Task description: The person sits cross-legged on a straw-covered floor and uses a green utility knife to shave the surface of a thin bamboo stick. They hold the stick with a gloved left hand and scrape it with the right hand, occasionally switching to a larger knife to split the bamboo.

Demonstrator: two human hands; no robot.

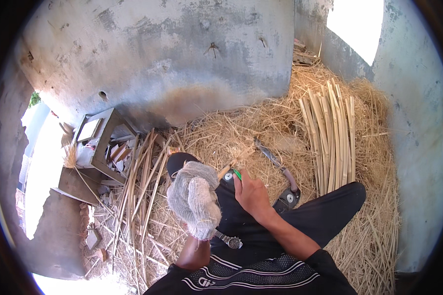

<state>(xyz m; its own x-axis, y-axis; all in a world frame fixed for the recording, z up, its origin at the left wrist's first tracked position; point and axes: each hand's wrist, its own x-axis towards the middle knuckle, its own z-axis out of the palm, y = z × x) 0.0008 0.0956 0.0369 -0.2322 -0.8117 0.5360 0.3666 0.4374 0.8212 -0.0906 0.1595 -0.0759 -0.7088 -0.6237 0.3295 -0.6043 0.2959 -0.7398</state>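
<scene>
My left hand (194, 199), in a grey-white knit glove, is closed in front of my left knee. A short light-brown strip (224, 171), like split bamboo, pokes out between it and my right hand. Bare and closed, my right hand (252, 194) grips a small green object (237, 174); most of it is hidden by the fingers, so its kind does not show. The two hands are close together but apart. Beyond the right hand, a curved-bladed tool (269, 156) with a brown handle lies on the straw.
Long pale split strips (330, 137) lie bundled at the right. More loose strips (142, 172) lean at the left beside a broken wooden cabinet (99, 142) holding rubble. Straw (206, 130) covers the floor. A worn grey wall (157, 54) stands ahead. A wristwatch (235, 242) shows at my lap.
</scene>
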